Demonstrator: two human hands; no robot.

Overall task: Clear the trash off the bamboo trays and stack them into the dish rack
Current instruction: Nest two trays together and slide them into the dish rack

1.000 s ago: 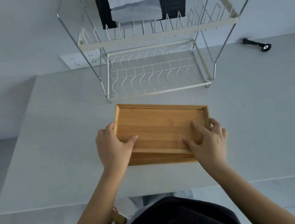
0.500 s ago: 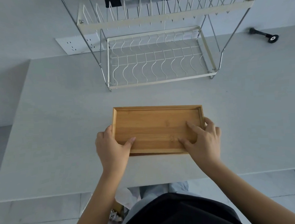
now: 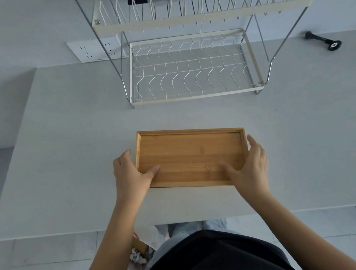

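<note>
An empty bamboo tray [image 3: 191, 152] lies flat on the grey table, near its front edge. No trash is on it. My left hand [image 3: 131, 171] clasps the tray's left rim, thumb resting inside and fingers down the outer side. My right hand [image 3: 249, 164] holds the right rim, with the thumb on the tray floor and the fingers stretched along the outside edge. Whether a second tray lies beneath is hidden. The white wire dish rack [image 3: 193, 96] stands behind the tray, its lower tier bare.
The rack's upper tier [image 3: 188, 20] is overhead at the back, with dark and grey cloth behind it. A black tool [image 3: 324, 41] lies at the far right. A wall socket [image 3: 94, 51] is left of the rack. Crumpled paper [image 3: 137, 256] sits on the floor by my legs.
The tray, first tilted with its near edge raised over another wooden piece, now lies flat. My right fingers slid from inside the tray to its right rim.
</note>
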